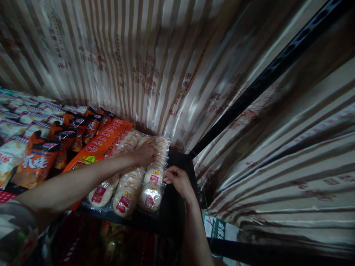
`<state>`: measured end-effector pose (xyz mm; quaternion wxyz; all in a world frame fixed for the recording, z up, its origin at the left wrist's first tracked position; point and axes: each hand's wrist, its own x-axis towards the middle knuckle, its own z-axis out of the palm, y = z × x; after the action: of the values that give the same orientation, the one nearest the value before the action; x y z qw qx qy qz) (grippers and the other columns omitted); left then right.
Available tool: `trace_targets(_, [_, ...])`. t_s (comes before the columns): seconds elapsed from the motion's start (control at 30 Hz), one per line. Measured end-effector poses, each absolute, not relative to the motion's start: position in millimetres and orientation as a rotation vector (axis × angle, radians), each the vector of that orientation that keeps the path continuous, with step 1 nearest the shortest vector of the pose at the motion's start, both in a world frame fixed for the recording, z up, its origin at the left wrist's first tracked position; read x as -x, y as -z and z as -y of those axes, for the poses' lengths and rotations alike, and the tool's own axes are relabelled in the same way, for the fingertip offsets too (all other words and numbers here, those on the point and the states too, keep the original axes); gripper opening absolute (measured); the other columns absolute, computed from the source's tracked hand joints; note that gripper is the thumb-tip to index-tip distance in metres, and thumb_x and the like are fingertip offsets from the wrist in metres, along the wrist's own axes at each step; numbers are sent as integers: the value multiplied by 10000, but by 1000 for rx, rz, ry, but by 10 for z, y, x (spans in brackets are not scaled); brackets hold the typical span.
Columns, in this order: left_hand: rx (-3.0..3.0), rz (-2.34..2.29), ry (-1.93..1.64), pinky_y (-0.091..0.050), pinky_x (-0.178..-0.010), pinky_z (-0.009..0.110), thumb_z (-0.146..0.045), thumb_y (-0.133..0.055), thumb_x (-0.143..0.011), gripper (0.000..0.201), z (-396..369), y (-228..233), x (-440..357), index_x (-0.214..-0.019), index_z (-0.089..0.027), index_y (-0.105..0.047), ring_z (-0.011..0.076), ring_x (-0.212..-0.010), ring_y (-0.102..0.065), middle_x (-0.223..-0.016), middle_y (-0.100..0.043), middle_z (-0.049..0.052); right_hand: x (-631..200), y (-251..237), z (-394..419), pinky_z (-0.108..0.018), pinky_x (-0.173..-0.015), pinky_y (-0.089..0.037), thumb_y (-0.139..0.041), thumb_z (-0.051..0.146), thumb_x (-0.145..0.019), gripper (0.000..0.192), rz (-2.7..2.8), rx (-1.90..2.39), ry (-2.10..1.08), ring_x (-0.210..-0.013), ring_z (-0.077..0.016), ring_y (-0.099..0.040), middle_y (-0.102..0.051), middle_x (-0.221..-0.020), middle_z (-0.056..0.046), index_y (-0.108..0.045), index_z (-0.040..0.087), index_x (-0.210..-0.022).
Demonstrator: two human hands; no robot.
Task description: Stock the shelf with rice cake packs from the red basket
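Note:
A clear bag of round rice crackers with red labels lies on a dark shelf. My left hand rests flat on the far end of the bag, fingers spread over it. My right hand pinches the bag's right edge about halfway along. An orange snack bag lies right beside the cracker bag on its left.
Orange and black snack packets and pale striped packets fill the shelf to the left. A striped shiny curtain hangs behind and to the right. A black shelf post runs diagonally. A green and white box sits below.

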<state>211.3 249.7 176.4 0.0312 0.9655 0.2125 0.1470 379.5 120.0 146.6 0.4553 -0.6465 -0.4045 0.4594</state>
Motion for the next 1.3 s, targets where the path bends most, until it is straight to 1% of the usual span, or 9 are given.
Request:
trace_targets(0.17, [-2969,-653,-435,-195,-1189,455,-224,-647,-806,119,-2490,-1772,-2113,-718,-172,-710,222,-1223,-514,-956,-713,68,-3798,-1455,-1201,-237,-503,-521,-737,471,-599,318,1021,1623,-1115,-519,-133,-633,-624,-530,23,-598,186,-631])
trace_targets(0.43, [-2921,-661,-439,-217,-1182,444,-218,-642,-818,96,-2389,-1917,-2069,-828,-184,-730,224,-1284,-459,-1126,-676,87,-3790,-1460,-1194,-246,-520,-534,-719,473,-602,307,1027,1636,-1098,-533,-139,-643,-626,-539,21,-598,192,-623])
trace_targets(0.53, [-2914,-639,-340,-235,-1170,445,-258,-673,-792,103,-2349,-1930,-2041,-803,-178,-737,252,-1335,-394,-1264,-605,103,-3793,-1453,-1192,-247,-520,-535,-727,494,-594,334,1024,1633,-1092,-535,-143,-648,-629,-545,17,-604,186,-631])
trace_targets(0.6, [-2931,-627,-296,-270,-1152,435,-271,-678,-779,116,-2338,-1911,-2033,-788,-169,-731,267,-1350,-369,-1300,-580,103,-3801,-1440,-1194,-248,-522,-538,-735,509,-584,355,1021,1626,-1102,-535,-145,-650,-628,-540,18,-602,184,-633])
trace_targets(0.7, [-2996,-602,-256,-304,-1128,399,-235,-646,-787,111,-2347,-1863,-2042,-813,-157,-721,256,-1343,-379,-1262,-602,98,-3813,-1410,-1200,-248,-521,-540,-744,523,-574,375,1014,1611,-1115,-530,-144,-647,-625,-533,21,-601,182,-634])
trace_targets(0.83, [-3066,-573,-267,-267,-1145,377,-179,-632,-778,145,-2384,-1796,-2074,-890,-139,-714,241,-1332,-392,-1220,-626,97,-3807,-1387,-1209,-247,-525,-542,-746,513,-577,366,1010,1612,-1119,-531,-138,-645,-627,-544,25,-605,182,-645])
trace_targets(0.97, [-3073,-533,-295,-234,-1163,375,-146,-619,-780,119,-2392,-1785,-2092,-843,-143,-720,227,-1297,-427,-1172,-647,87,-3817,-1434,-1193,-246,-540,-545,-734,524,-594,373,1033,1649,-1136,-551,-139,-653,-621,-549,27,-583,188,-653])
trace_targets(1.1, [-3014,-500,-256,-189,-1187,374,-133,-620,-773,105,-2379,-1826,-2093,-807,-147,-718,214,-1274,-444,-1153,-646,75,-3902,-1549,-1106,-202,-451,-475,-678,550,-673,385,1165,1789,-1181,-543,-128,-646,-627,-594,11,-567,181,-675])
trace_targets(1.3, [-3010,-493,-284,-225,-1177,388,-133,-629,-748,82,-2381,-1823,-2092,-733,-147,-708,229,-1259,-453,-1084,-664,78,-3880,-1692,-965,-148,-383,-301,-642,496,-741,335,1418,1875,-1438,-512,-80,-588,-610,-622,22,-583,172,-679])
